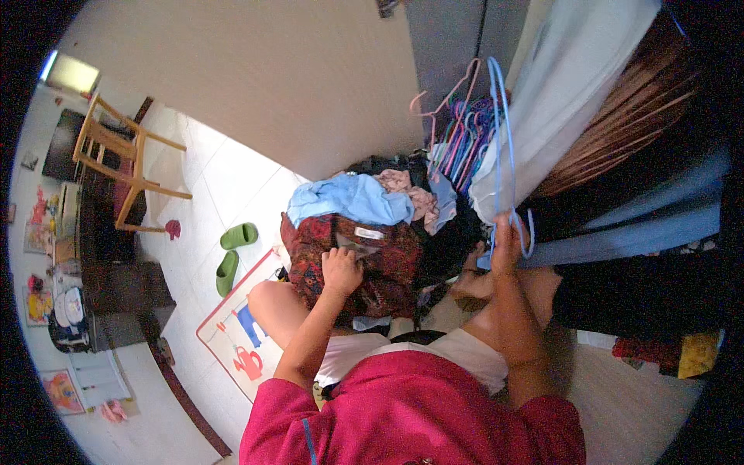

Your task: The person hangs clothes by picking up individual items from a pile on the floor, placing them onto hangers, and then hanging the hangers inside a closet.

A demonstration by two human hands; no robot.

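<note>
Head view: single fisheye, worn.
Looks down over shirt (418, 407) onto clothes (391, 267), close; floor (236, 170) farther, left.

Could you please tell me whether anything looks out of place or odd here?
Two things: the green slippers lie at different angles on the floor instead of neatly aligned, and a red item, too small to identify, sits oddly by a wooden chair leg. The blue hanger in the right hand shows no obvious damage.
</note>
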